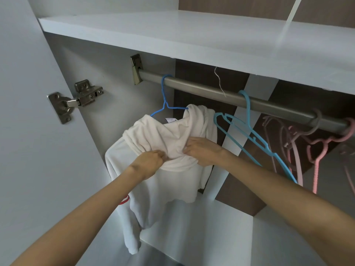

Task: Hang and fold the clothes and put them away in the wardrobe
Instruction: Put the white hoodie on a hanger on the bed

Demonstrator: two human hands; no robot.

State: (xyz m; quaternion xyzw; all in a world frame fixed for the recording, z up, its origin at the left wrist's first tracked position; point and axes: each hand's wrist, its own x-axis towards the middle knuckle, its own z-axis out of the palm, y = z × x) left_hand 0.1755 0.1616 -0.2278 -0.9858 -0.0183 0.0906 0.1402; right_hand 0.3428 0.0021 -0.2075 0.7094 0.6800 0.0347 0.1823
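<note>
My left hand (151, 163) is pinched shut on a fold of the white top (167, 181), low on its bunched-up hood. My right hand (203, 150) lies on the same bunch just beside it, fingers curled into the cloth, so both grips are closed on the top. The two hands are close together, nearly touching.

The white top hangs on a thin blue hanger (165, 104), and the hook of that hanger sits over the grey rail (211, 91) inside the wardrobe. The hood looks lumpy and one sleeve dangles down below my left arm. I think I am smoothing the hood so the top hangs straight.

So this one top looks almost done: it is on its hanger and on the rail. It only needs tidying. To the right hangs a bare light blue hanger (255, 139), tilted, and past it a bunch of bare pink hangers (315, 150). Those empty hangers tell me more clothes may still need hanging. I see no folded clothes here, so the folding part may still be left.

Above the rail is a white shelf (172, 33). Below is the white wardrobe floor (221, 227). On the left the open door (23, 131) is held by a metal hinge (76, 100). The back wall is brown wood with white strips.
</note>
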